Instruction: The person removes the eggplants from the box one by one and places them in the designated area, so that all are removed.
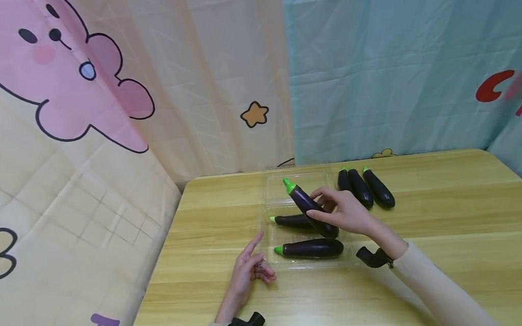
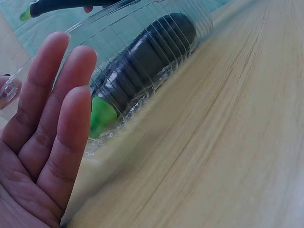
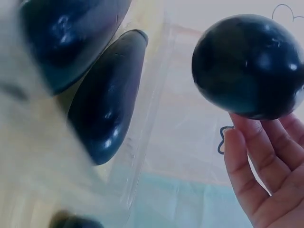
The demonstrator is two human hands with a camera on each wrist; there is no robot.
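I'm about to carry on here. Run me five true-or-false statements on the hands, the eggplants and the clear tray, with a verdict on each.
1. The right hand holds an eggplant over the clear tray. True.
2. Both hands are gripping eggplants. False: the left hand holds nothing and is beside the tray.
3. Two eggplants lie in the tray. True.
4. Their green stems point right in the head view. False: they point left.
5. Four eggplants lie outside the tray, to its right. False: three eggplants lie there, on the table.
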